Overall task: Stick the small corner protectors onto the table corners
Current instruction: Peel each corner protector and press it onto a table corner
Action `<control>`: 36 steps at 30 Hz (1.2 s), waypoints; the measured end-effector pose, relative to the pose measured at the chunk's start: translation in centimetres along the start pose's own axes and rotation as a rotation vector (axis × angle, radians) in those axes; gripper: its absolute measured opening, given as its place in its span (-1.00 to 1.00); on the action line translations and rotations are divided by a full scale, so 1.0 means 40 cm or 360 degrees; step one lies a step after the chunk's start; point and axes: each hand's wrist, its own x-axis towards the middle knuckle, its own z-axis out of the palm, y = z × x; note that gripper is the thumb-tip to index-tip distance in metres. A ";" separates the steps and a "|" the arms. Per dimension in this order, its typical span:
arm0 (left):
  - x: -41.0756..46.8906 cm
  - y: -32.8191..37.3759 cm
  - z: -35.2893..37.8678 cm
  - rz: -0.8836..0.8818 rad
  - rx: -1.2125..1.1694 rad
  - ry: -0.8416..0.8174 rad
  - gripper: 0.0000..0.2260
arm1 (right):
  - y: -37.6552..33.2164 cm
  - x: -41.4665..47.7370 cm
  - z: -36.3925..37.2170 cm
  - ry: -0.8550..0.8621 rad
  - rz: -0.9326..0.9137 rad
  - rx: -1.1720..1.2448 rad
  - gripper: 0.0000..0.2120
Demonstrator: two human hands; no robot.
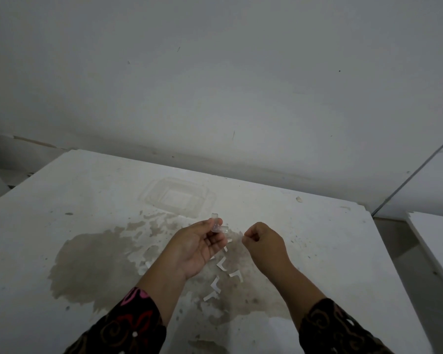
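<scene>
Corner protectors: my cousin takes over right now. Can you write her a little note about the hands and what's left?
Left hand holds one clear corner protector above the table.
Right hand pinches beside it, seemingly on its backing film; too thin to be sure.
White L-shaped scraps lie under the hands; a clear box sits behind.
Done: several backings seem peeled.
Left: stick this protector on; no corner in view visibly has one.

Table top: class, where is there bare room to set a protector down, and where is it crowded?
Free: the left strip between the stain and the table edge; the right part, beyond the right hand. Crowded: the middle, with the clear tray, the left hand and the L-shaped paper pieces.
</scene>
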 end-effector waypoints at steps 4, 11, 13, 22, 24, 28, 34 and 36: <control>-0.003 -0.005 0.006 -0.0010 0.0009 0.0001 -0.82 | 0.014 0.003 -0.004 -0.0074 0.0055 0.0037 -0.82; 0.006 -0.023 0.011 -0.0072 0.0051 -0.0011 -0.82 | 0.028 -0.015 -0.030 -0.0045 0.0094 0.0241 -0.75; 0.010 -0.031 0.017 -0.0099 0.0075 -0.0015 -0.81 | 0.027 -0.032 -0.035 0.0018 -0.0061 0.0209 -0.75; 0.022 -0.080 0.091 -0.0258 0.0254 -0.0182 -0.80 | 0.043 -0.096 -0.068 0.0101 -0.0550 -0.0033 -0.69; 0.022 -0.101 0.122 -0.0259 0.0310 -0.0214 -0.81 | 0.060 -0.106 -0.095 0.0170 -0.0511 -0.0013 -0.71; 0.016 -0.151 0.193 -0.0195 0.0476 -0.0270 -0.87 | 0.108 -0.133 -0.164 0.0259 -0.0300 0.0246 -0.79; -0.010 -0.278 0.333 0.0011 0.0797 -0.0314 -0.83 | 0.218 -0.211 -0.283 0.0430 -0.0180 0.0333 -0.86; -0.032 -0.327 0.387 0.0034 0.0854 -0.0397 -0.84 | 0.258 -0.252 -0.336 0.0481 -0.0153 0.0375 -0.84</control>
